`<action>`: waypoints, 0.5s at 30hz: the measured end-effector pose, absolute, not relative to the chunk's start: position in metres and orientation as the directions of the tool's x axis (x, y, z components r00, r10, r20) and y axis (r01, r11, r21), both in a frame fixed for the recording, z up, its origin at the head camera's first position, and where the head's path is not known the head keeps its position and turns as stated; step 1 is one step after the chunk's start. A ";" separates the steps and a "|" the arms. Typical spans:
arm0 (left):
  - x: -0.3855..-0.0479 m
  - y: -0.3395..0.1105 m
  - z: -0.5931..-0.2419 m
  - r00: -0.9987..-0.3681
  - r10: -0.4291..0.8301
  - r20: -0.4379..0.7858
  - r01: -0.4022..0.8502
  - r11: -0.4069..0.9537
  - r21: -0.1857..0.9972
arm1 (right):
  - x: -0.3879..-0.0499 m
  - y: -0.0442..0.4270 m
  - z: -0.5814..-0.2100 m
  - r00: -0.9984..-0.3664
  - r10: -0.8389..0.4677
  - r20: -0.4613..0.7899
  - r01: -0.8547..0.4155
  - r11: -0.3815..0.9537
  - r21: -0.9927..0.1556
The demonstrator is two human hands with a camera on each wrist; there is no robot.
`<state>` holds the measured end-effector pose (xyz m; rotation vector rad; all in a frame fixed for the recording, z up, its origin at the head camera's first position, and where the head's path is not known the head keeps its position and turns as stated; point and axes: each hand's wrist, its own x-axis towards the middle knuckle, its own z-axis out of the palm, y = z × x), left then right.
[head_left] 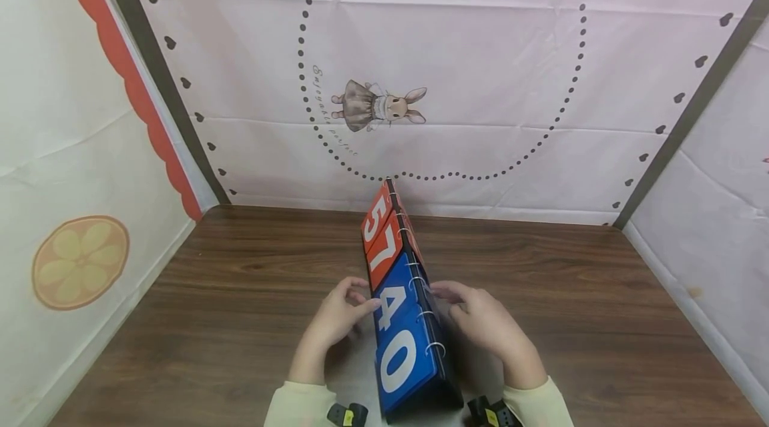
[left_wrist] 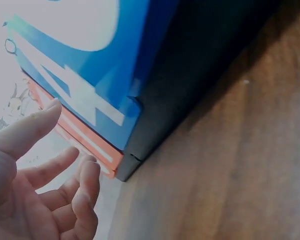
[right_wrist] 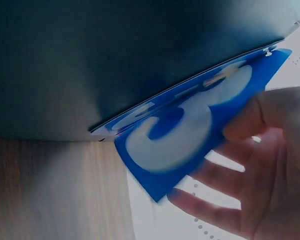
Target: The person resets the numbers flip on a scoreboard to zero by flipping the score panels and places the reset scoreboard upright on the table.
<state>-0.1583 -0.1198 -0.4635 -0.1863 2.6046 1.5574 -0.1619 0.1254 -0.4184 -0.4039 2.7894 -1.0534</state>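
A tabletop flip scoreboard (head_left: 414, 347) stands like a tent on the wooden table, its rings along the top ridge. Its left face carries red cards with 5 and a partly seen digit, then blue cards with 4 and 0. My left hand (head_left: 339, 313) is beside that face, fingers loosely bent and holding nothing; whether the thumb touches the 4 card (left_wrist: 85, 95) I cannot tell. On the other side, my right hand (head_left: 483, 320) pinches a blue number card (right_wrist: 175, 140) showing a 3, tilted away from the black board (right_wrist: 90, 65).
The brown wood table (head_left: 577, 287) extends to both sides. A white cloth wall (head_left: 480, 80) with a rabbit print closes off the back, and further cloth walls stand left and right. A pale grey patch lies under the scoreboard's near end.
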 end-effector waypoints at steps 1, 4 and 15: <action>-0.158 -0.120 -0.462 -0.988 -0.062 -0.140 -0.153 0.463 0.873 | -0.162 0.126 -0.418 -0.965 -0.261 -0.012 -0.190 0.731 -0.655; -0.157 -0.118 -0.456 -0.995 -0.081 -0.062 -0.092 0.444 0.891 | -0.163 0.128 -0.416 -0.984 -0.171 0.051 -0.163 0.745 -0.647; -0.136 -0.091 -0.423 -0.828 0.251 0.502 0.560 0.417 0.716 | -0.161 0.139 -0.410 -0.902 0.011 0.432 -0.334 0.615 -0.714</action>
